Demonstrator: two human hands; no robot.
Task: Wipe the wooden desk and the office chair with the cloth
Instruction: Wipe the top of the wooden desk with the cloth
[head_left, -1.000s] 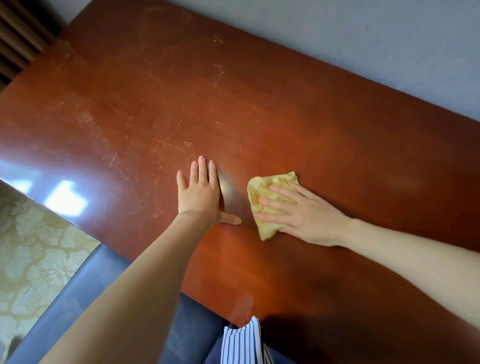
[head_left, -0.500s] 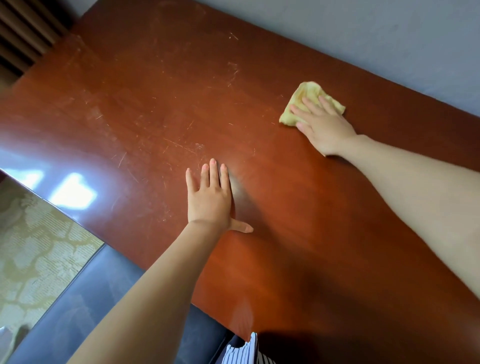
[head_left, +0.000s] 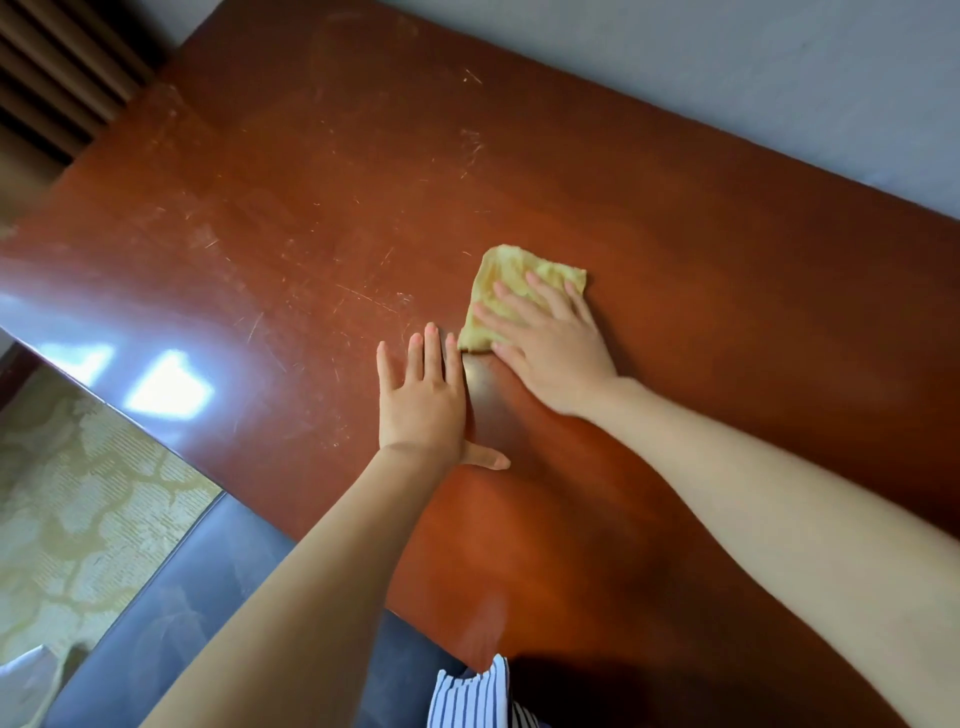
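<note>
Presently the yellow cloth (head_left: 506, 270) lies flat mid-way on the wooden desk (head_left: 311, 208) under our right hand (head_left: 550, 348), fingers straight and spread, pressing. Our left hand (head_left: 421, 395) rests flat just beside, holding nothing. We judge the cloth soft, light, limp: pin it under the palm.

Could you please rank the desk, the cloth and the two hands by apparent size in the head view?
1. The desk, clearly largest.
2. The right hand and left hand, about alike; I would not rank them.
3. The cloth, smallest as visible, partly under the right hand.
</note>
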